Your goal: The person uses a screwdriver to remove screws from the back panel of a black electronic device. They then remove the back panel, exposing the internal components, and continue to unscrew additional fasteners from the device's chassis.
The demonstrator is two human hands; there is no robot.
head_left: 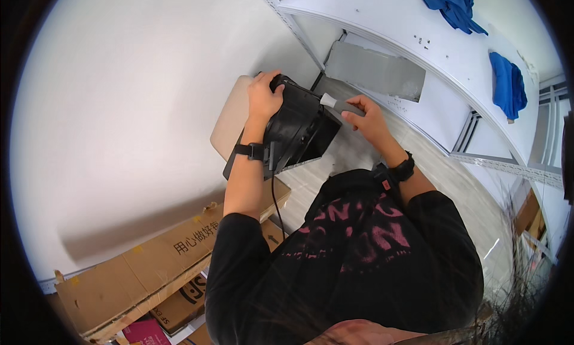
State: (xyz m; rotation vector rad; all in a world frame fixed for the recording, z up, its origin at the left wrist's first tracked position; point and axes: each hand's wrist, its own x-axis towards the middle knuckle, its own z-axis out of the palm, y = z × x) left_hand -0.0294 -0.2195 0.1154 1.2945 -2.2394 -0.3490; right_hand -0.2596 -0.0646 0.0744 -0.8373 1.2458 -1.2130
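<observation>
Black case: before you, just beside the white wall; a bulky black case, tilted in your view, smooth and faintly glossy, with rounded edges, raised seams and a dark, flat-sided section at its right.
Beige panel: flat and matte with rounded corners, the beige panel shows behind the case's left side.
Your left hand: your left hand grasps the case's upper edge, fingers over the rim, thumb spread on the black face.
Your right hand: your right hand is closed around the thick grey handle of a tool; its pale, flared end points at the case's edge, though you cannot tell whether they touch.
Floor: pale, streaked floor.
Cardboard: long, creased brown carton, worn along its edges, to your lower left.
Workbench: smooth white workbench, upper right, bearing two crumpled blue cloths.
Sheet: dull grey sheet, roughly rectangular, below the bench edge.
</observation>
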